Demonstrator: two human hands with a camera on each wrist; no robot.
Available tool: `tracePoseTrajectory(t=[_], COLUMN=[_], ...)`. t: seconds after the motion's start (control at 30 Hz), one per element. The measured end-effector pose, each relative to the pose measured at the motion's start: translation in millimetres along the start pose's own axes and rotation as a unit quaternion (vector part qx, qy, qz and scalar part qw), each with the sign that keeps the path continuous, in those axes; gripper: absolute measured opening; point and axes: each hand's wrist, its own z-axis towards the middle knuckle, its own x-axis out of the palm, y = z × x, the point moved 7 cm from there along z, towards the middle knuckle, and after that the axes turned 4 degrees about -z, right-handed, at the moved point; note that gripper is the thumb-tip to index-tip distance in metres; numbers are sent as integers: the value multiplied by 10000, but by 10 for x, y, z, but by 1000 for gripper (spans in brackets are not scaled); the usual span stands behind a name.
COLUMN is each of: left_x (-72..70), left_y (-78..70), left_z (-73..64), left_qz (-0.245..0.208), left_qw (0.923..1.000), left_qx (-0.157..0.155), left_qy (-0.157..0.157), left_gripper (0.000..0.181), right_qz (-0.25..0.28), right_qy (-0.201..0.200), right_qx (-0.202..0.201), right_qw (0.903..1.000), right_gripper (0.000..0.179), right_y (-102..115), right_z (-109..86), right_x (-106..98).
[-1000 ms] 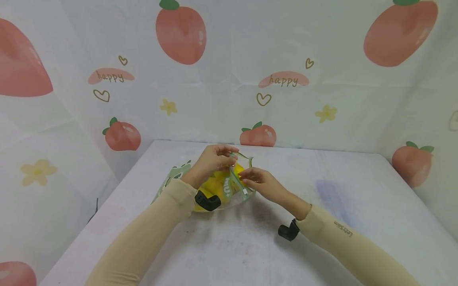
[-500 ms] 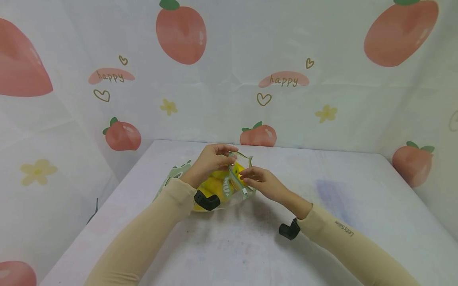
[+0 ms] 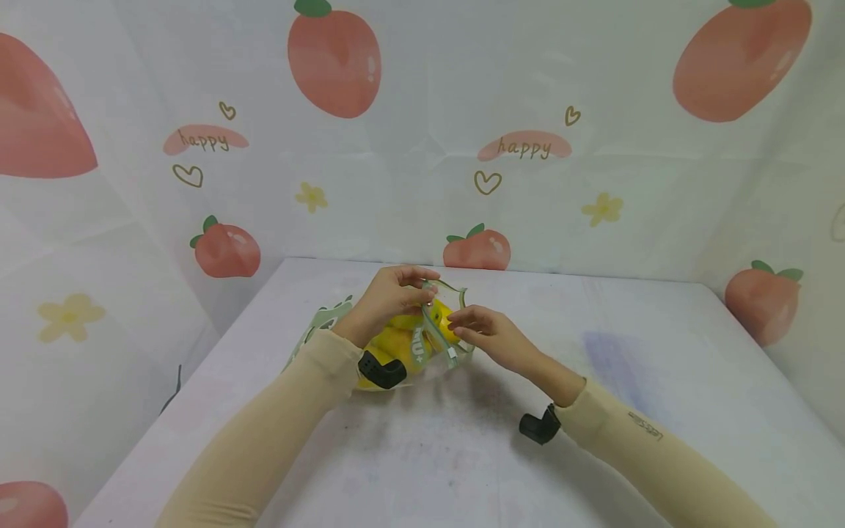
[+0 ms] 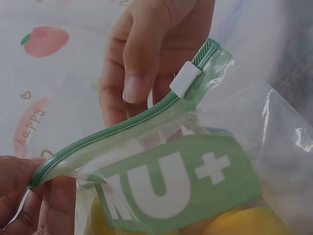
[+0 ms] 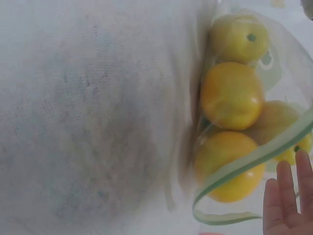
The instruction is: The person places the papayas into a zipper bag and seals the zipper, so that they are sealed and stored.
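Note:
A clear zip bag [image 3: 417, 370] with a green slider rim lies on the table, several round yellow fruits [image 5: 232, 95] inside it. My left hand [image 3: 394, 297] pinches one end of the green rim [image 4: 122, 128], seen at the lower left of the left wrist view. My right hand [image 3: 491, 336] is at the bag's mouth with its fingers loosely extended and holding nothing. In the right wrist view, the fingers [image 5: 286, 183] are beside the rim. A white slider [image 4: 186, 79] sits near the rim's other end. The mouth gapes, with a yellow fruit [image 3: 449, 323] showing in it.
The white table [image 3: 422, 455] has faint stains, with a bluish patch [image 3: 614, 367] to the right. A patterned cloth [image 3: 396, 183] hangs behind and at both sides. Black wrist cameras [image 3: 381, 370] are strapped under both wrists.
My right hand has drawn slightly right, away from the bag's mouth. The yellow fruit at the opening shows more plainly. My left hand keeps its pinch on the rim.

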Motion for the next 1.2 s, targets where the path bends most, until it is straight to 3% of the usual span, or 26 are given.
tracePoseTrajectory(t=[0.47,0.77,1.0,1.2], left_x=[-1,1,5,17], left_y=[-1,-3,-6,5], left_z=[-6,-9,-3,-6], left_qz=[-85,-86,-103,-93], left_qw=[10000,10000,9999,9999], left_qx=[-21,19,61,68], left_qy=[-19,12,24,30], left_gripper=[32,33,34,33], right_qz=[379,551,578,573], right_qy=[-82,410,774,717], right_qx=[-108,98,200,506], right_qw=[9992,9976,9951,9945], right_gripper=[29,29,27,33], right_y=[175,64,-36,-60], right_z=[-272,-446,-432,-332], right_x=[-143,34,201,246])
